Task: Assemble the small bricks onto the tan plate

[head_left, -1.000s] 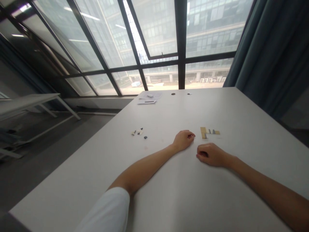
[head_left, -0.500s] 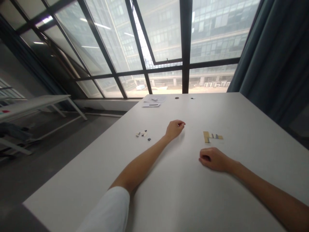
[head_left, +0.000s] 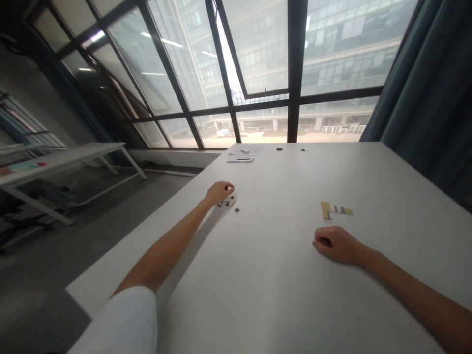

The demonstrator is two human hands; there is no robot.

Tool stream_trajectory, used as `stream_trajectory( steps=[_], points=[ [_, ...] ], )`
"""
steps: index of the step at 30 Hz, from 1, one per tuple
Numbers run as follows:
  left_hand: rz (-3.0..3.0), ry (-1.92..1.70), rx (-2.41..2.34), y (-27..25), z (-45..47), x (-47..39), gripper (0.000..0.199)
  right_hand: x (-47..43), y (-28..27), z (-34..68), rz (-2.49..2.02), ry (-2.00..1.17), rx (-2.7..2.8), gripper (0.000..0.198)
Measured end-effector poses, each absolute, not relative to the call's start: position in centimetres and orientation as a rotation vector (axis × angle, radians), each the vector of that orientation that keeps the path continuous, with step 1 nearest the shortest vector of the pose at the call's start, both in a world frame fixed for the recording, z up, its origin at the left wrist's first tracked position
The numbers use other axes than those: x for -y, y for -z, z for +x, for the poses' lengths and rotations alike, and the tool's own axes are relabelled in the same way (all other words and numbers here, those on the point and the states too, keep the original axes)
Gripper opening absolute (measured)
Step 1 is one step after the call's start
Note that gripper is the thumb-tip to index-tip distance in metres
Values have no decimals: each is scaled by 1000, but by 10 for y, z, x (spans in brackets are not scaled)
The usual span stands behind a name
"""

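My left hand (head_left: 220, 192) is stretched out over a loose group of small dark and pale pieces (head_left: 227, 202) on the white table. Its thumb and fingers curl together in a pinch, and whatever may be between them is too small to make out. One dark piece (head_left: 237, 210) lies a little apart from the group, on the near side. My right hand (head_left: 338, 245) rests on the table in a loose fist, with nothing visible in it. Just beyond it lies a flat, angled arrangement of yellow, white and grey pieces (head_left: 326, 210).
At the far edge of the white table (head_left: 273, 275) lie papers (head_left: 241, 153) with a dark strip on them. A dark round disc (head_left: 279, 149) is beside them. Windows stand behind, a blue curtain (head_left: 420, 93) hangs right, and another table (head_left: 66, 160) stands left.
My left hand has swung leftward from the middle of the table to the small dark and pale pieces. My right hand stays in place near the yellow pieces; the view has turned slightly left.
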State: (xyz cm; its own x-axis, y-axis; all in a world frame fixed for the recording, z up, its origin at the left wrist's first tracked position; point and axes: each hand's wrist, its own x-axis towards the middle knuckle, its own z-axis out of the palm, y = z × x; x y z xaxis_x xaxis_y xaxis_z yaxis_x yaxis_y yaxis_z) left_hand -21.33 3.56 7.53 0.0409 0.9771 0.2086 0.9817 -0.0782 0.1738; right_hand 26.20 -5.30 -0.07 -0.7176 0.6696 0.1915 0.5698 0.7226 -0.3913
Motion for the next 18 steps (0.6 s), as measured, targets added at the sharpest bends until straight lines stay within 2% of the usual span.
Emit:
stream_trajectory(
  steps=[4,18],
  points=[
    [-2238,156,2149,-61,-243,-29,30,51,7,263,-984,-417,2612,28],
    [-2367,-15,2125,-48,-260,-48,29,53,3,263,-973,-466,2583,26]
  ],
)
